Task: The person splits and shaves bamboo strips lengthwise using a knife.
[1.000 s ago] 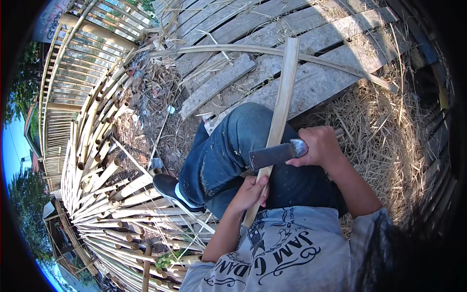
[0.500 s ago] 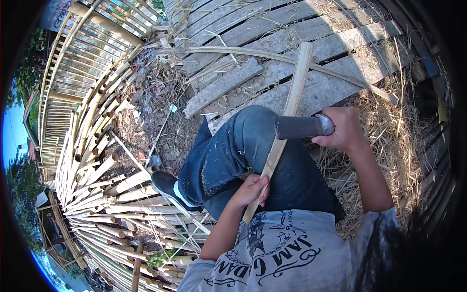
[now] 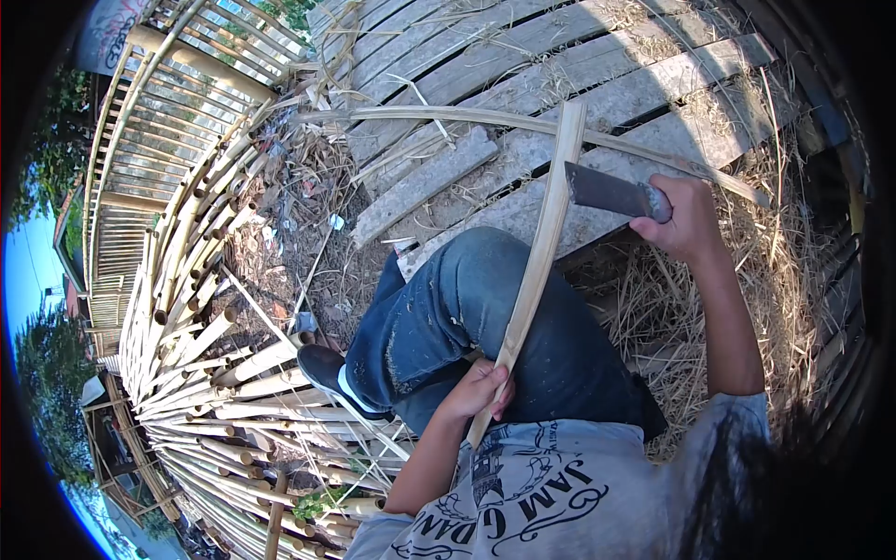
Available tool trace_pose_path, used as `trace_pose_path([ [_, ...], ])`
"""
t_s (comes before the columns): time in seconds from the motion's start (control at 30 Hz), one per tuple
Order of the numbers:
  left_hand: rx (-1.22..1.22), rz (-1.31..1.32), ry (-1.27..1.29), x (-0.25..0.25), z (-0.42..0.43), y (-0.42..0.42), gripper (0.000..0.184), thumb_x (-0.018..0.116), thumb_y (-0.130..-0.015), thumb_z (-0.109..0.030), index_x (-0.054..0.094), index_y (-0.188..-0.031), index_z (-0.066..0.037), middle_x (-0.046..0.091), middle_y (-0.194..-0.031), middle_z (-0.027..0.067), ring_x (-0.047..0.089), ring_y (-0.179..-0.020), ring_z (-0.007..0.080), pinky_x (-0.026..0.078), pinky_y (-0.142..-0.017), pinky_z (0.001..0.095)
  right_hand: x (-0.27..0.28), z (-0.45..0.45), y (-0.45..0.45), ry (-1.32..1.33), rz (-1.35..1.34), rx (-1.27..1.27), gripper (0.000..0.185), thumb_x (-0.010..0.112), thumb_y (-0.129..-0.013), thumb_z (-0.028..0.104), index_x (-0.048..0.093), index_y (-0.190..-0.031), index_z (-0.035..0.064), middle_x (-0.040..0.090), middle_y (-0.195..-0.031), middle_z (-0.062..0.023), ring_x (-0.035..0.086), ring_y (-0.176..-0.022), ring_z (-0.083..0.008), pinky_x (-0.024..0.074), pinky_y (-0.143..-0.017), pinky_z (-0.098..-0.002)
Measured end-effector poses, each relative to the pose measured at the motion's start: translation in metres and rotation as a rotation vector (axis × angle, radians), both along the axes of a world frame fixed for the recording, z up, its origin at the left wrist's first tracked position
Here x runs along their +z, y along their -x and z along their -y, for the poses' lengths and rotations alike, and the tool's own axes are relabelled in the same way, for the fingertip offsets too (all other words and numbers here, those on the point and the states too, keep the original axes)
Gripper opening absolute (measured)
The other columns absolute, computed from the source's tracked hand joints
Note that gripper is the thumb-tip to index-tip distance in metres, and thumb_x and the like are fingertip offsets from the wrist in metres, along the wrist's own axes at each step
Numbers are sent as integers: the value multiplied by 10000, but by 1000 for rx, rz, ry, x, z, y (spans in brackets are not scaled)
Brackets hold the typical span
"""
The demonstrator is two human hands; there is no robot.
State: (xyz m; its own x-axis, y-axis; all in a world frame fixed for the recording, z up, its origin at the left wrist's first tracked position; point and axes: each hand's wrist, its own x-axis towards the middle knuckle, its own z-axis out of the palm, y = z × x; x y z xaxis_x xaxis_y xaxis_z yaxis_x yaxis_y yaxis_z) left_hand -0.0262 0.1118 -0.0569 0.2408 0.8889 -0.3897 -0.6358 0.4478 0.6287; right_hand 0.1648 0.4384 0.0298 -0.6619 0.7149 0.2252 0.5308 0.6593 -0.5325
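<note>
A flat, pale bamboo strip (image 3: 539,271) slants across my raised knee in jeans, from my shirt up over the grey planks. Near its lower end, my left hand (image 3: 478,389) is closed round it. My right hand (image 3: 684,217) grips the handle of a broad-bladed knife (image 3: 611,193), most of the handle hidden by the fingers. The blade points left, and its tip end is at the right edge of the strip's upper part; whether they touch I cannot tell.
Wooden planks (image 3: 597,112) lie ahead, with a long curved strip (image 3: 448,113) and a short board (image 3: 425,187) on them. Cut bamboo poles (image 3: 271,408) fan out at the left below a bamboo fence (image 3: 173,131). Dry shavings (image 3: 737,308) are heaped at the right.
My right hand and the knife have moved forward along the strip, from near my left hand to its upper part. My left hand keeps its hold near the lower end.
</note>
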Motion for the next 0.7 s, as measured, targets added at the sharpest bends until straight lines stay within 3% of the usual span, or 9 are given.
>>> trace_pose_path([
  [0.13, -37, -14, 41, -1, -4, 0, 581, 463, -952, -528, 502, -611, -59, 476, -486, 37, 489, -401, 105, 436, -378, 246, -10, 60, 21, -9, 160, 441, 773, 639, -550, 831, 548, -571, 63, 547, -508, -100, 601, -490, -303, 474, -478, -384],
  [0.23, -28, -60, 81, 3, -3, 1, 591, 468, -944, -540, 495, -603, -59, 474, -480, 34, 481, -395, 109, 422, -373, 244, -34, 46, 33, -53, 28, 479, 764, 651, -552, 817, 490, -569, 69, 482, -494, -74, 558, -466, -294, 445, -459, -388],
  [0.33, 37, 6, 57, 2, -5, -1, 601, 466, -939, -554, 490, -599, -59, 469, -476, 30, 472, -393, 111, 404, -369, 238, -37, 30, 42, -154, -24, 469, 826, 574, -542, 889, 548, -568, 64, 546, -506, -106, 609, -506, -305, 469, -484, -392],
  [0.37, 25, 47, 35, 0, -5, -2, 603, 464, -937, -559, 488, -600, -60, 464, -473, 30, 467, -392, 110, 401, -374, 237, -43, 19, 42, -158, -80, 357, 823, 567, -561, 884, 550, -573, 62, 529, -501, -108, 599, -506, -311, 457, -487, -389],
  [0.4, 13, 91, 11, -2, -5, -3, 605, 462, -936, -564, 486, -601, -60, 459, -469, 29, 462, -390, 109, 398, -378, 236, -42, -3, 35, 92, -117, 104, 760, 590, -654, 805, 554, -593, 48, 499, -502, -92, 554, -475, -282, 424, -483, -381],
  [0.43, 18, 96, 4, -4, -3, -5, 605, 462, -936, -564, 486, -601, -60, 459, -469, 29, 462, -390, 109, 398, -378, 236, -33, -30, 26, 175, -186, -157, 682, 606, -745, 698, 566, -624, 28, 468, -504, -74, 494, -473, -230, 386, -487, -362],
  [0.5, -17, -35, 9, -3, 1, -2, 598, 460, -943, -554, 480, -602, -62, 467, -489, 27, 472, -407, 106, 410, -395, 243, -24, -71, -4, 79, -145, -403, 643, 621, -780, 637, 575, -653, 9, 468, -513, -69, 459, -493, -195, 359, -495, -345],
  [0.6, -28, -96, 76, 7, -3, -2, 588, 463, -950, -539, 474, -603, -64, 483, -514, 28, 485, -428, 102, 421, -418, 244, 1, -57, -28, 85, -119, -359, 636, 626, -774, 626, 527, -627, 15, 409, -516, -18, 392, -515, -142, 301, -490, -316],
  [0.7, -51, -69, 124, 22, -12, -2, 512, 446, -985, -468, 483, -674, -62, 469, -537, 13, 472, -446, 94, 403, -430, 232, -8, -16, -33, 332, -183, -152, 471, 717, -747, 449, 487, -718, 40, 375, -551, 25, 346, -545, -101, 279, -504, -286],
])
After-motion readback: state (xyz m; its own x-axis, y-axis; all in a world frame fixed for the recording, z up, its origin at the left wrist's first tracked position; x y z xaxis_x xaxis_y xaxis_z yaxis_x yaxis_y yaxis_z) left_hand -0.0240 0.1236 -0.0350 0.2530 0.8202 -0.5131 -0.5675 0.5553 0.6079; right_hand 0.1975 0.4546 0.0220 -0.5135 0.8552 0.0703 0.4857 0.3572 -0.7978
